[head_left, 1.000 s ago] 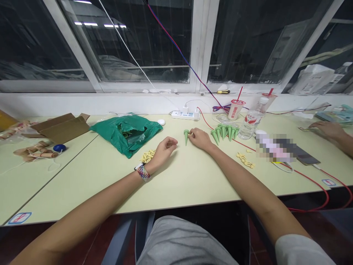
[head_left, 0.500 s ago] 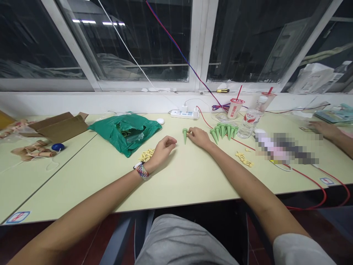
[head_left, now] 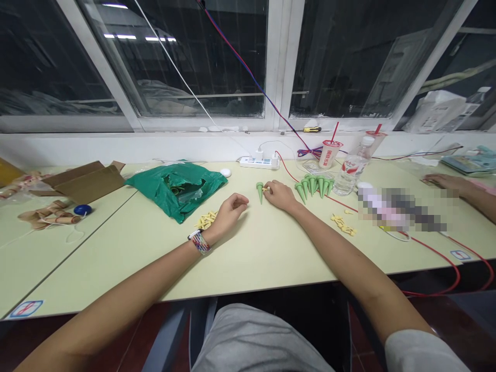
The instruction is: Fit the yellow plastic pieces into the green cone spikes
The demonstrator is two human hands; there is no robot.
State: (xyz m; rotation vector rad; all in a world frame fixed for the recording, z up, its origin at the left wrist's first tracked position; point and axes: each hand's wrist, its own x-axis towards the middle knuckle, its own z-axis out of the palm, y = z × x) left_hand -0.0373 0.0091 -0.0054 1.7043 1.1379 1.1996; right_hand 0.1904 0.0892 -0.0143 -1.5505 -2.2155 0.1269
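Note:
A single green cone-shaped piece [head_left: 260, 192] lies on the table with its point toward me. Just right of it, my right hand [head_left: 280, 196] pinches a small yellow piece [head_left: 265, 189] between its fingertips. My left hand [head_left: 231, 210] rests left of the cone, fingers curved and thumb apart, with nothing visible in it. Beside my left wrist is a pile of small yellow pieces [head_left: 206, 220]. Several green cones [head_left: 313, 186] lie in a row beyond my right wrist. More yellow pieces [head_left: 343, 226] are right of my right forearm.
A torn green bag [head_left: 178, 188] lies at the left, near a cardboard box [head_left: 83, 182] and wooden toys [head_left: 50, 214]. At the back are a power strip [head_left: 259, 163], a cup [head_left: 330, 154] and a bottle [head_left: 353, 168]. Another person's hand [head_left: 445, 182] is at the far right.
The yellow piece at my right fingertips shows more clearly, slightly apart from the green cone. My hands have barely moved. The other person's hand has shifted a little left.

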